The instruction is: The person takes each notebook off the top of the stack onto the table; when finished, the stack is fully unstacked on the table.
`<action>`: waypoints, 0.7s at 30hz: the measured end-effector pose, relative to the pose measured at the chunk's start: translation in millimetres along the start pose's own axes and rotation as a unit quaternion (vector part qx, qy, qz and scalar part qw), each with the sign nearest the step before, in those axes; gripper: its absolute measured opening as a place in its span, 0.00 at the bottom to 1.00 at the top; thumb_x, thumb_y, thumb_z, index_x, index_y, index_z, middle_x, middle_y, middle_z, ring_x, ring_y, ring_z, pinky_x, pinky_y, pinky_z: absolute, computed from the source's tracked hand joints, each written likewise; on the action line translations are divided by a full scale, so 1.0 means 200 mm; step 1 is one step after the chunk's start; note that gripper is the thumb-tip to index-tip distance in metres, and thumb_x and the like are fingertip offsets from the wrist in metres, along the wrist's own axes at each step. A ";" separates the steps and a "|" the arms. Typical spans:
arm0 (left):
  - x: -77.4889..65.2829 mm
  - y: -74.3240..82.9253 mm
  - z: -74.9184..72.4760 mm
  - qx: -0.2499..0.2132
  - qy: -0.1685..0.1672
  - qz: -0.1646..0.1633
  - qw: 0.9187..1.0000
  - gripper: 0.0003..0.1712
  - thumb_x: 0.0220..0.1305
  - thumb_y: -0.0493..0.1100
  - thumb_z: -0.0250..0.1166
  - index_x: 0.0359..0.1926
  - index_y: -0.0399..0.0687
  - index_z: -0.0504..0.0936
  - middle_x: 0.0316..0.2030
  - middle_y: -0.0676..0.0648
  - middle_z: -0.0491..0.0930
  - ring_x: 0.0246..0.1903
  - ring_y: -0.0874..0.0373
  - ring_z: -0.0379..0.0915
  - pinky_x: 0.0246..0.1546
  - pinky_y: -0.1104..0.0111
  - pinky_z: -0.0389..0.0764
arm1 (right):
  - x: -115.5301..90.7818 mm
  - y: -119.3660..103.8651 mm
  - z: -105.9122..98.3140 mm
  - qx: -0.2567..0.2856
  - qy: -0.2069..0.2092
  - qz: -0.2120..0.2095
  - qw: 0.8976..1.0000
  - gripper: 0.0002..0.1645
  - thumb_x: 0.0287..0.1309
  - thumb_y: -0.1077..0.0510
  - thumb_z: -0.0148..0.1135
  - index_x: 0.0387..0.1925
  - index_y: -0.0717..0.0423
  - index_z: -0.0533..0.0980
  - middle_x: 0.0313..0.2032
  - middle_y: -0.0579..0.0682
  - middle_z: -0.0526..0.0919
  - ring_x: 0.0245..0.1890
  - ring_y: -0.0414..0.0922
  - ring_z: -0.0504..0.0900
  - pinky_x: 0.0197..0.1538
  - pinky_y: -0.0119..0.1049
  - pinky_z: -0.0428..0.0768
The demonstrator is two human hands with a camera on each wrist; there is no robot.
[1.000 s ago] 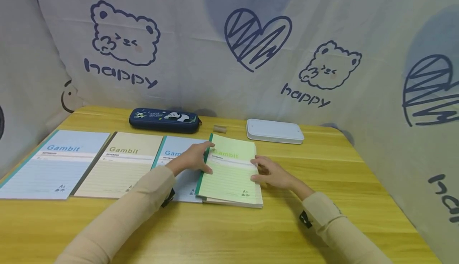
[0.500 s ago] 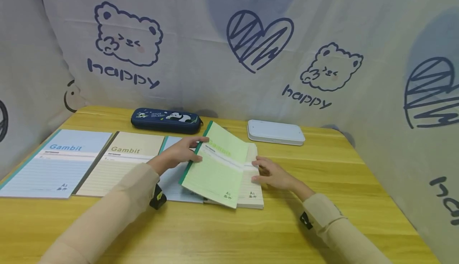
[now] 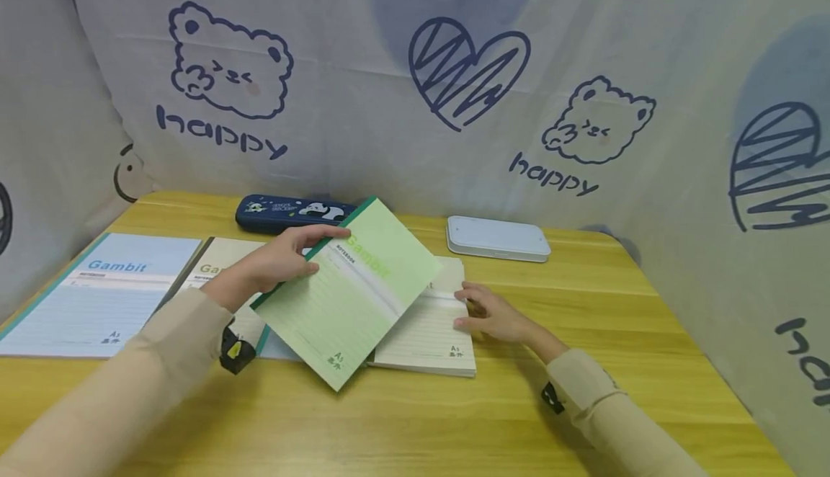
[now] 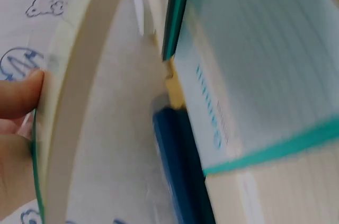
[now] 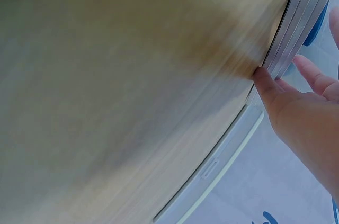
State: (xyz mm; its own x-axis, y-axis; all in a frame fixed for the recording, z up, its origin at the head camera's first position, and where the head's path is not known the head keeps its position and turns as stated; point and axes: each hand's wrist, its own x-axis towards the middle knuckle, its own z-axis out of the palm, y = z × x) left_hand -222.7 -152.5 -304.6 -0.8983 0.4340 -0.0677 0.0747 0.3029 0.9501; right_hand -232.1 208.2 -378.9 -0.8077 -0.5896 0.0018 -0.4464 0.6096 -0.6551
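Observation:
My left hand (image 3: 275,257) grips a green Gambit notebook (image 3: 363,297) by its dark green spine, thumb on the cover side. The notebook hangs tilted above the table, partly covering a stack topped by a cream notebook (image 3: 421,340). At the stack's right edge rests my right hand (image 3: 496,315); in the right wrist view its thumb touches the stacked edges (image 5: 286,38) and its other fingers are extended. Beneath the left arm lie a beige notebook (image 3: 223,252) and a blue notebook (image 4: 254,75), both partly hidden. Another blue notebook (image 3: 97,297) lies at the far left.
A navy panda pencil case (image 3: 292,212) lies at the back, its right end behind the raised notebook. Right of it is a white flat case (image 3: 498,239). A printed curtain (image 3: 363,138) hangs behind the wooden table (image 3: 583,304).
My left hand has lifted the green notebook off the stack and carried it left, turning it clockwise. The cream notebook beneath has come into view. My right hand has stayed at the stack's edge.

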 end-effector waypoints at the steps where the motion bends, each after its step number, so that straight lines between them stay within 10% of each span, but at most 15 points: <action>1: -0.02 0.01 -0.02 0.000 -0.004 0.000 1.000 0.36 0.53 0.18 0.46 0.63 0.44 0.62 0.61 0.36 0.57 0.36 0.50 0.72 0.31 0.66 0.76 | 0.00 0.00 0.00 0.000 -0.001 -0.002 1.000 0.32 0.57 0.54 0.58 0.57 0.70 0.63 0.62 0.70 0.53 0.61 0.63 0.54 0.58 0.54 0.57; 15: -0.24 0.00 -0.27 0.049 -0.151 0.112 0.981 0.43 0.55 0.22 0.48 0.69 0.55 0.47 0.57 0.30 0.58 0.37 0.46 0.75 0.28 0.59 0.78 | -0.03 -0.15 -0.02 0.003 -0.002 -0.004 1.000 0.28 0.56 0.65 0.57 0.55 0.77 0.61 0.60 0.75 0.52 0.59 0.66 0.53 0.56 0.57 0.58; 21: -0.32 -0.05 -0.35 0.028 -0.181 0.121 0.976 0.37 0.59 0.26 0.50 0.67 0.52 0.53 0.52 0.38 0.69 0.35 0.44 0.76 0.28 0.56 0.78 | 0.00 -0.02 0.01 -0.007 -0.001 -0.005 1.000 0.30 0.57 0.59 0.57 0.57 0.72 0.62 0.61 0.70 0.52 0.60 0.63 0.54 0.58 0.54 0.58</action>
State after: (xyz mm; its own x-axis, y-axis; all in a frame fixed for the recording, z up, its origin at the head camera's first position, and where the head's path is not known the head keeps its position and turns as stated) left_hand -195.5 -242.6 -288.3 -0.6401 0.7671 0.0435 0.2975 0.1953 0.9345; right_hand -230.0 205.0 -377.6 -0.8025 -0.5967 0.0061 -0.4597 0.6117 -0.6438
